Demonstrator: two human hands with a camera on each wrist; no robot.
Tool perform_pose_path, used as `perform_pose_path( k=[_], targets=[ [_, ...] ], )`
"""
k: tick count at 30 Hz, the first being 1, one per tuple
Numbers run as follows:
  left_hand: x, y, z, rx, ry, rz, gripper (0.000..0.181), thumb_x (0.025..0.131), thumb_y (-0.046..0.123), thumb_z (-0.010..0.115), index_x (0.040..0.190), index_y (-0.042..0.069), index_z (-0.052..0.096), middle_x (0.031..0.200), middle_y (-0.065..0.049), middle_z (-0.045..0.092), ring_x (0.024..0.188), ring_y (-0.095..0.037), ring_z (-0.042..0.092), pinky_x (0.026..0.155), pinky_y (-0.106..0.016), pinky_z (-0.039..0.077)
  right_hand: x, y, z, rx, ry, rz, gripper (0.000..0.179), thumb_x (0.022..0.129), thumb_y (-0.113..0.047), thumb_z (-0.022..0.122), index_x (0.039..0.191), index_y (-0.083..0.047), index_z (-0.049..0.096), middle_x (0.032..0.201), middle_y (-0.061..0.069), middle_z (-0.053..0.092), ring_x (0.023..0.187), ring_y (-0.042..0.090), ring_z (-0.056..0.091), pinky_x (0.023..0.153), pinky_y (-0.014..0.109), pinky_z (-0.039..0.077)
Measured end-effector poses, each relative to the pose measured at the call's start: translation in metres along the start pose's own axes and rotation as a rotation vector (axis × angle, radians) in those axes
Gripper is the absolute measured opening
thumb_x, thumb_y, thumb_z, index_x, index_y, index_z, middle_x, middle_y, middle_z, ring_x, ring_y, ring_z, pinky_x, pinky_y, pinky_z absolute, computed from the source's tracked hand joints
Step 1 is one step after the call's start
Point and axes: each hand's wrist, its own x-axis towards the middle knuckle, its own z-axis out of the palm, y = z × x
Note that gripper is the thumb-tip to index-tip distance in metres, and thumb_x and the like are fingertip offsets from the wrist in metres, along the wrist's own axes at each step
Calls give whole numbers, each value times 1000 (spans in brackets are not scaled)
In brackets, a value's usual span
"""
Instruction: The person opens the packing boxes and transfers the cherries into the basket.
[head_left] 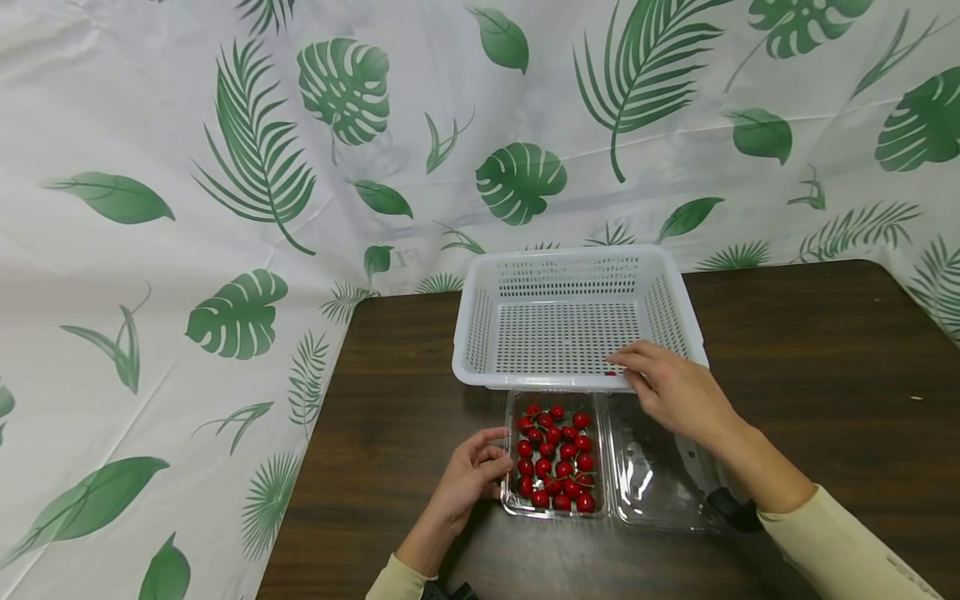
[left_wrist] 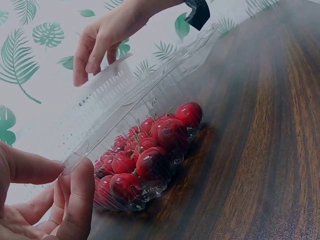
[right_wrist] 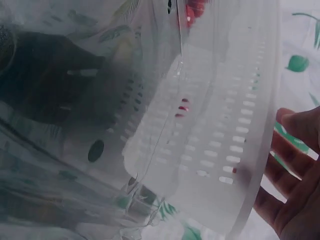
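Note:
A clear plastic clamshell box (head_left: pixel 510 500) with several red cherries (head_left: pixel 552 435) stands on the table, lid laid open to the right. My left hand (head_left: pixel 471 473) pinches its left rim between thumb and fingers; the left wrist view shows the grip on the rim (left_wrist: pixel 75 162) closely. Behind the box is a white perforated basket (head_left: pixel 472 329). My right hand (head_left: pixel 678 392) reaches over the basket's near rim, its fingers loosely bent and nothing seen between them. Just below them a bit of red, likely a cherry (head_left: pixel 611 374), shows inside the basket. Red also shows through the basket's slots in the right wrist view.
The open transparent lid (head_left: pixel 652 492) lies under my right forearm. A dark wood-grain table (head_left: pixel 810 367) carries everything. Behind it and along its left hangs a white cloth with green leaves (head_left: pixel 420 75). A black wrist strap (head_left: pixel 733 510) is on my right wrist.

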Motion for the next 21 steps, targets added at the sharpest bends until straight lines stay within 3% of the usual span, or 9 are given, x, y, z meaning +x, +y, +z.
perform_pose_path(
  k=[7, 10, 14, 18, 21],
  targets=[
    [0, 0, 1, -6, -2, 0, 46, 91, 0, 63, 135, -1, 50, 87, -3, 58, 72, -12, 54, 52, -23, 49, 1, -15, 1, 20, 112, -173, 27, 80, -6, 75, 107, -9, 74, 108, 3, 66, 94, 22, 64, 73, 43, 55],
    [1, 0, 2, -1, -3, -1, 46, 91, 1, 63, 135, -1, 50, 88, -3, 58, 72, -12, 54, 52, -23, 49, 0, -26, 3, 38, 91, -258, 21, 91, -19, 67, 109, -10, 73, 109, 0, 65, 94, 19, 64, 72, 40, 55],
    [1, 0, 2, 1, -4, 0, 47, 91, 1, 64, 135, -1, 50, 88, -4, 59, 73, -12, 54, 52, -23, 49, -4, -41, 12, 59, 26, -349, 36, 102, -35, 46, 111, -12, 72, 109, -2, 64, 90, 14, 64, 68, 34, 55],
    [1, -1, 1, -3, -4, 4, 47, 90, 1, 63, 135, -1, 50, 87, -3, 58, 73, -12, 54, 52, -23, 49, -12, -56, 24, 81, -66, -404, 20, 93, -23, 67, 109, -13, 73, 107, -3, 63, 84, 10, 62, 66, 30, 55],
    [1, -3, 0, -7, -7, 8, 47, 91, 0, 63, 136, -2, 49, 87, -3, 58, 73, -12, 54, 52, -23, 49, -18, -64, 33, 82, -145, -421, 28, 80, -13, 79, 107, -13, 74, 105, -3, 63, 82, 9, 61, 65, 27, 54]
  ],
)
